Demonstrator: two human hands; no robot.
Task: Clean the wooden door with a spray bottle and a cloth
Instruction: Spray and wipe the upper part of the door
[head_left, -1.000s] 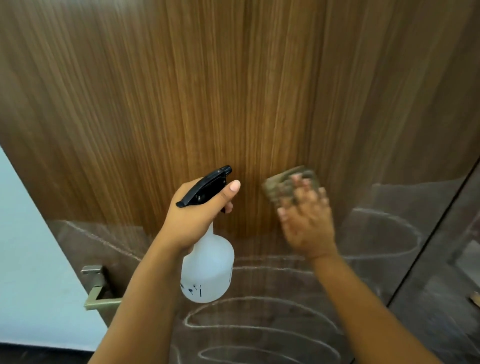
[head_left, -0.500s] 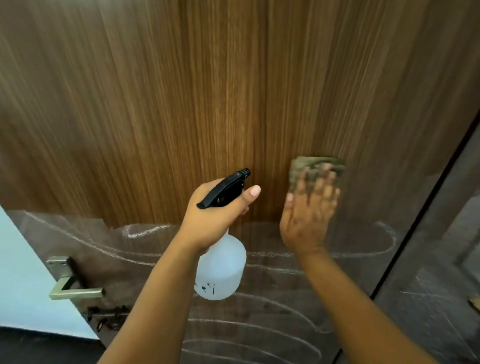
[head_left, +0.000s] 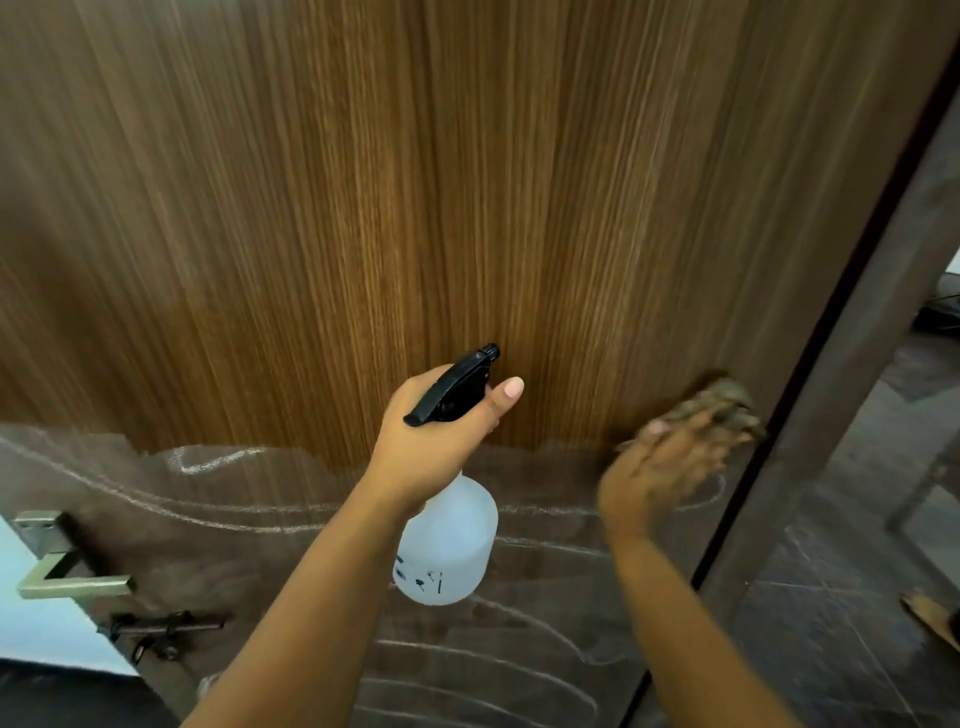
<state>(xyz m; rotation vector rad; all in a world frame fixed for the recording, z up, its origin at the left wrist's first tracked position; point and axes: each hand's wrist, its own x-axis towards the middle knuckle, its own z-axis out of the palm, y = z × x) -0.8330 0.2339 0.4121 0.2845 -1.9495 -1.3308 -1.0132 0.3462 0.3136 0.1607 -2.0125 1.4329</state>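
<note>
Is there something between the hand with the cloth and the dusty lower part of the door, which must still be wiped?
Nothing visible. The right hand presses the cloth on the door near its right edge; the chalky area below lies bare.

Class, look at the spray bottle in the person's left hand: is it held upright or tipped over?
Upright. The spray bottle hangs body-down from the left hand, its black trigger head on top, nozzle toward the wooden door.
</note>
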